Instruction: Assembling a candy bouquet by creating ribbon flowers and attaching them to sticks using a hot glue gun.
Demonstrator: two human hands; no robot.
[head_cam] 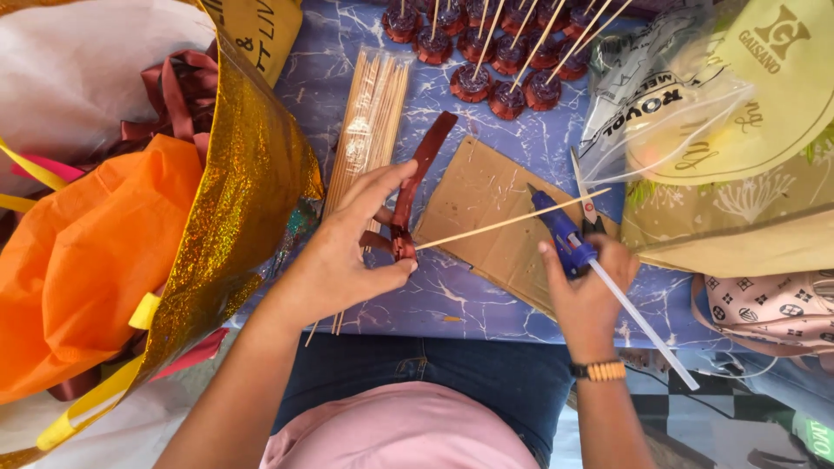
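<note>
A: Left hand (334,260) pinches the ribbon (408,204) onto a skewer (508,223) over the cardboard (482,213) on the counter (452,300).
B: Right hand (586,291) is wrapped round the glue gun (563,233). Ribbon's floppy and light, I'd guess; the skewer's stiff but snappable, so grip near the fold.

The person wears a pink top (408,430) and dark blue jeans (452,373). Both arms are sleeveless. A beaded band (599,371), black and tan, circles the right wrist.
</note>
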